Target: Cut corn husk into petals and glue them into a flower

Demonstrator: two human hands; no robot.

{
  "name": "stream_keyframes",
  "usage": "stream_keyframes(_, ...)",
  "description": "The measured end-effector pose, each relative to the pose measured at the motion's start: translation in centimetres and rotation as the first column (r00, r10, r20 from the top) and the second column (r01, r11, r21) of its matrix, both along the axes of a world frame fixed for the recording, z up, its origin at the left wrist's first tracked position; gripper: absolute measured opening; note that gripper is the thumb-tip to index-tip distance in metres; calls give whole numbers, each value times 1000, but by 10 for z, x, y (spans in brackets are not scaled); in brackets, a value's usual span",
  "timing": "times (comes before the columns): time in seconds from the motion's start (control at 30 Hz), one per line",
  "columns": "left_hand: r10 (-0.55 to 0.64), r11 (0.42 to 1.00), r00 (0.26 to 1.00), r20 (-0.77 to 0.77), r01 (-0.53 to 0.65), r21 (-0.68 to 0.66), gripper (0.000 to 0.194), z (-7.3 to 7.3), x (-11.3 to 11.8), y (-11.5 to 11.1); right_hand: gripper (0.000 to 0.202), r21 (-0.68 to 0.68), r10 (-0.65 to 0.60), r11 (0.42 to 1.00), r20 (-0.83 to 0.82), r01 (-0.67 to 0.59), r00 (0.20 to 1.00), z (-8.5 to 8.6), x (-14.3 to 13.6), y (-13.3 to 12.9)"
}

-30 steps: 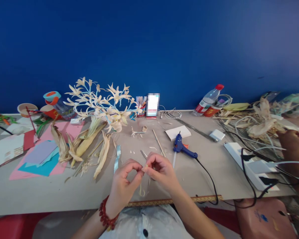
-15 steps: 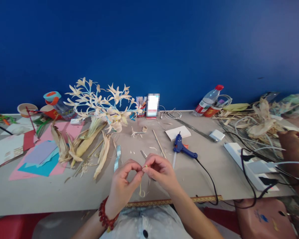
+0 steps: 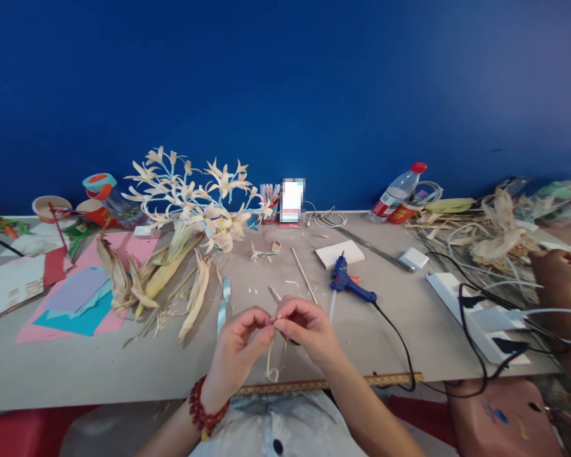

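My left hand (image 3: pixel 242 346) and my right hand (image 3: pixel 307 333) meet fingertip to fingertip over the table's front part, both pinched closed. Between them is a thin corn husk strip (image 3: pixel 269 365), pale yellow, whose curled tail dangles below the fingers. The end inside the pinch is mostly hidden. Just beyond the fingers lie a thin stick (image 3: pixel 304 276) and a partly covered slim tool (image 3: pixel 275 294). A light-blue ribbon (image 3: pixel 224 304) rests left of my hands. To the right a blue glue gun (image 3: pixel 349 282) leans on a white card (image 3: pixel 330 256).
Husk flowers on blue stems (image 3: pixel 195 197) stand back left, near dried corn husks (image 3: pixel 171 266) and coloured paper (image 3: pixel 78 292). A phone (image 3: pixel 292 200) is propped at the wall. A white power strip (image 3: pixel 476 324) with cables lies right, beside another person's hand (image 3: pixel 559 270).
The strip's dangling tail has shifted slightly and hangs a little lower. Both hands stay pinched together in almost the same place.
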State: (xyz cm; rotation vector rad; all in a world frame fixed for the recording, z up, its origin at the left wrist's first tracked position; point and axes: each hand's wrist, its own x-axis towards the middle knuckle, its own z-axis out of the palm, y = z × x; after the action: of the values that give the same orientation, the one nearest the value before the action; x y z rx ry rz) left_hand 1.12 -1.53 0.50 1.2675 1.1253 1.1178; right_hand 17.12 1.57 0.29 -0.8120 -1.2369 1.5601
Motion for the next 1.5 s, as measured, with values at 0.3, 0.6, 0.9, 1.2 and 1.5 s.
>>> stream_keyframes(0.3, 120, 971, 963, -242, -63, 231, 14, 1, 0, 0, 30, 3, -153, 988, 18, 153, 988, -1, -10, -3)
stream_keyframes(0.6, 191, 928, 933, -305, -70, 366, 11, 5, 2, -1, 32, -14, -160, 987, 0, 160, 987, -1, -11, -3)
stream_keyframes(0.9, 232, 902, 918, -320, -80, 425, 9, 1, 4, 1, 26, 93, -272, 960, 79, 264, 959, 0, -14, -4)
stream_keyframes(1.2, 195, 899, 920, -339, -30, 436, 11, 4, 4, 4, 26, 76, -309, 951, 133, 301, 942, -2, -14, -5)
stream_keyframes(1.5, 57, 998, 998, -26, -56, 36, 16, -6, 4, 4, 29, -74, -117, 989, 90, 124, 989, 5, -12, -2)
